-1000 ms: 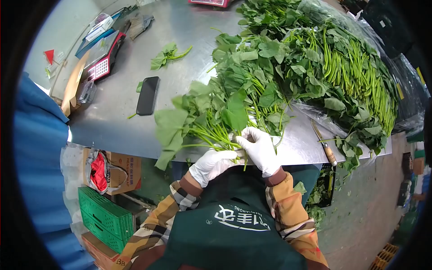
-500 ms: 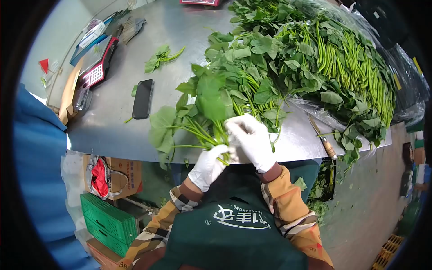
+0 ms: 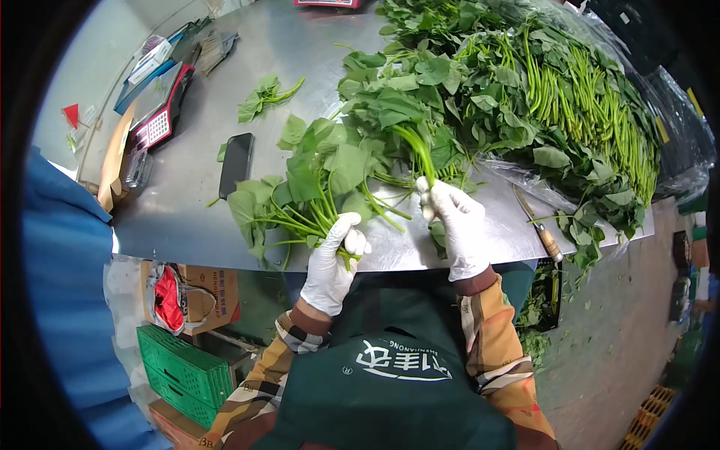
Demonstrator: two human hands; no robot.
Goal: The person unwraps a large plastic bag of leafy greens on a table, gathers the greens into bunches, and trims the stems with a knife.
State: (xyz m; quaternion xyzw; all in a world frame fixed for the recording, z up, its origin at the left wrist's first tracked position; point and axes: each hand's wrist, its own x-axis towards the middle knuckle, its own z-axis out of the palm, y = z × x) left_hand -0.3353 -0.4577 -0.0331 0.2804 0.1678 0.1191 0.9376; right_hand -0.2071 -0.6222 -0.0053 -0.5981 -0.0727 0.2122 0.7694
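White gloves cover both of my hands. My left hand point(image 3: 335, 262) is closed around the stems of a leafy green bunch point(image 3: 319, 191), whose leaves fan out over the table's front edge. To the right, my right hand point(image 3: 454, 221) pinches a few thick green stems point(image 3: 417, 150), their leafy tops reaching up and left. Behind them lies a large heap of the same leafy greens point(image 3: 487, 90), with many bare stems point(image 3: 592, 105) laid side by side at the right.
A wooden-handled knife point(image 3: 550, 241) lies at the right front of the metal table point(image 3: 172, 232). On the left are a black phone point(image 3: 236, 166), a loose sprig point(image 3: 262, 99) and a red scale point(image 3: 159, 124). Green crates point(image 3: 184, 375) and a cardboard box point(image 3: 217, 292) stand below.
My hands have moved apart. The right one has shifted right and now holds stems away from the left-hand bunch. The left hand has moved slightly left and up, still gripping its bunch.
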